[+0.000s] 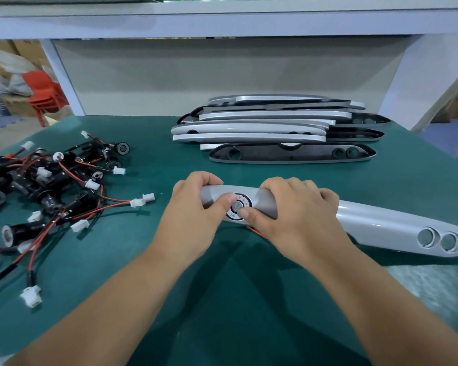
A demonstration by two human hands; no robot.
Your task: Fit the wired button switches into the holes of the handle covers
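Green felt-like mat [222,299] is covering the bench I am watching. My left hand [193,215] is curling round the left end of a long, glossy grey cover [381,225], and my right hand [296,215] is gripping its middle. Both thumbs are pressing on the round switch [237,206] sitting in the hole between them. Two round holes [436,239] are showing at the cover's right end. A tangle [50,186] of black switches with red wires and white plugs is lying to the left. A stack [275,128] of covers is sitting behind.
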